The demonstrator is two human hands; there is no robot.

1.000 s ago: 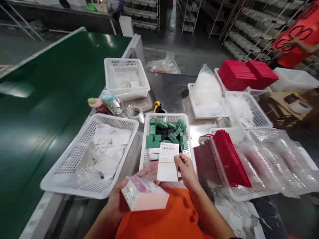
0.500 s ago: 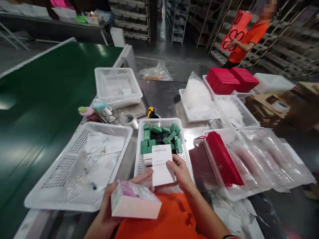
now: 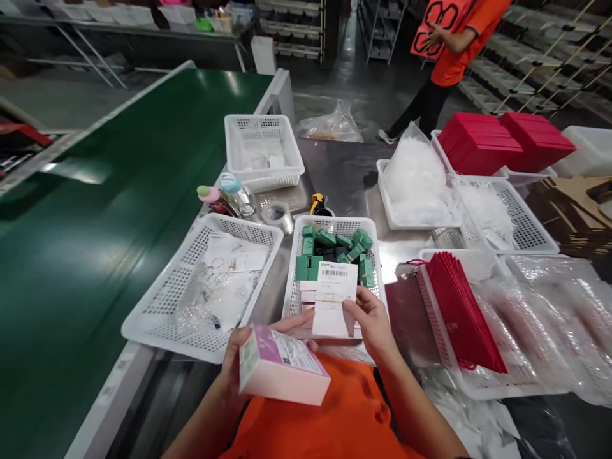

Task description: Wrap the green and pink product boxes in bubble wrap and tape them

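Broadly, we have a green conveyor belt (image 3: 119, 191) on our left and a metal table (image 3: 344, 166) before us. Beyond the table, a person in orange (image 3: 447, 64) holds a red sign. Nearer, a white basket (image 3: 143, 326) of bagged jewellery lies beside the belt, and right of it a smaller basket (image 3: 377, 255) holds green boxes (image 3: 325, 238). Further right, red pouches (image 3: 459, 312) lean in a stack. Our left hand (image 3: 234, 354) is closed around a pink-and-white carton (image 3: 289, 379), tilted low in front of us. Our right hand (image 3: 375, 322) pinches a white slip (image 3: 336, 290) between thumb and fingers, over the smaller basket's near end; a barcode (image 3: 335, 272) crosses its top.
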